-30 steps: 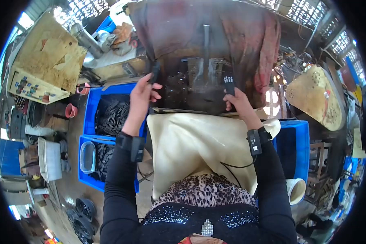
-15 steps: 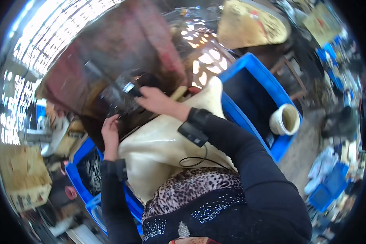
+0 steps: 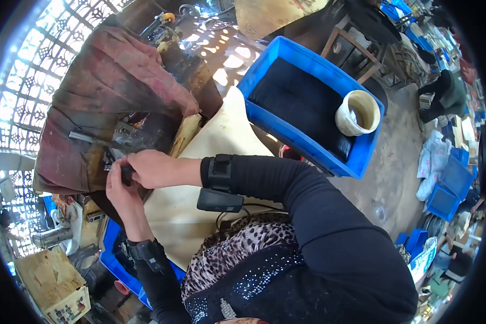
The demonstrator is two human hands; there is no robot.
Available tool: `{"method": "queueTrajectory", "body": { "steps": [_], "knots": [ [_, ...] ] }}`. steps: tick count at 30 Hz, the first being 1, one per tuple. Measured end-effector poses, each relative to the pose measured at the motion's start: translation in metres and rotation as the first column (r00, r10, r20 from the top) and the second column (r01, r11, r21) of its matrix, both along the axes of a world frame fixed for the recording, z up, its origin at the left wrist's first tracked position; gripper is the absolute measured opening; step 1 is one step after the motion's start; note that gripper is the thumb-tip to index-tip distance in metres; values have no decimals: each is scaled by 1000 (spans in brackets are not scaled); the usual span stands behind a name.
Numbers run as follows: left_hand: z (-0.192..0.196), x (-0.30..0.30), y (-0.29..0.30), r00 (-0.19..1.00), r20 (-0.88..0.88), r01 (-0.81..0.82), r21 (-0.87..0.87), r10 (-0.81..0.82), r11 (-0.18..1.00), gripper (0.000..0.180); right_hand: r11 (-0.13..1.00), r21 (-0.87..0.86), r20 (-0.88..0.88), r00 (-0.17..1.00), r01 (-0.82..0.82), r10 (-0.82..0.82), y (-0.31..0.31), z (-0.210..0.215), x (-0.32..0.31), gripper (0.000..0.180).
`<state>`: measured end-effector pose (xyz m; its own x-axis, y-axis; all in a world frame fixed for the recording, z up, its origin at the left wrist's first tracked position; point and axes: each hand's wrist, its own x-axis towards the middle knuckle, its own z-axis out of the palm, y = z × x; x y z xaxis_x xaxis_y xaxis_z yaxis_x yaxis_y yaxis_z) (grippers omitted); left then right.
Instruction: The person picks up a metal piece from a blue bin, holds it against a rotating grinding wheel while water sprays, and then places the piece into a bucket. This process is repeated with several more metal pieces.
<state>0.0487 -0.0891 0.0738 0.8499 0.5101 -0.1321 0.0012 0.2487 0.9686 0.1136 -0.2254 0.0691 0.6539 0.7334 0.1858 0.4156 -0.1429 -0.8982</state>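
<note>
My left hand (image 3: 123,191) and my right hand (image 3: 152,168) meet at the near edge of a cloth-draped machine. The fingers of both are closed round a small dark piece (image 3: 127,174), largely covered by them, so its kind cannot be made out. A grey metal rod (image 3: 94,140) lies just beyond the fingers, pointing left. Behind it is the machine's dark, grimy work area (image 3: 146,129), with a clear plastic-like guard (image 3: 128,131). A stained reddish cloth (image 3: 75,113) hangs over the machine. Below my hands a cream sheet (image 3: 200,186) spreads across my lap.
To the right stands a blue crate (image 3: 313,75) with a black sheet-like lining and a dirty white tub (image 3: 357,113). Another blue crate (image 3: 109,248) sits low on the left, near a worn cardboard box (image 3: 54,275). A person (image 3: 445,97) is far right.
My right hand has come down and left from the machine's middle to meet my left hand. Both now close on the small dark piece. The whole view has shifted.
</note>
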Motion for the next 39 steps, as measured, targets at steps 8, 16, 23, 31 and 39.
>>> {"method": "queueTrajectory", "body": {
  "steps": [8, 16, 23, 31, 39],
  "knots": [
    [11, 5, -15, 996, 73, -55, -24, 57, 998, 23, 978, 207, 70, 997, 7, -21, -23, -3, 8, 29],
    [-6, -6, -1, 998, -49, -28, 5, 29, 1000, 20, 997, 61, 92, 995, 39, -45, 5, -27, 1, 38],
    [-7, -23, 4, 996, 79, -17, -140, 28, 990, 28, 992, 88, -53, 994, -85, 90, 15, -35, 11, 22],
    [-37, -48, 81, 998, -63, -11, 179, 23, 984, 38, 981, -152, -421, 906, -122, 47, 52, -8, 26, 23],
    [-95, -81, 130, 960, -45, -31, 964, 278, 264, 31, 967, 97, 303, 919, 234, -253, 144, 25, 85, 29]
  ]
}}
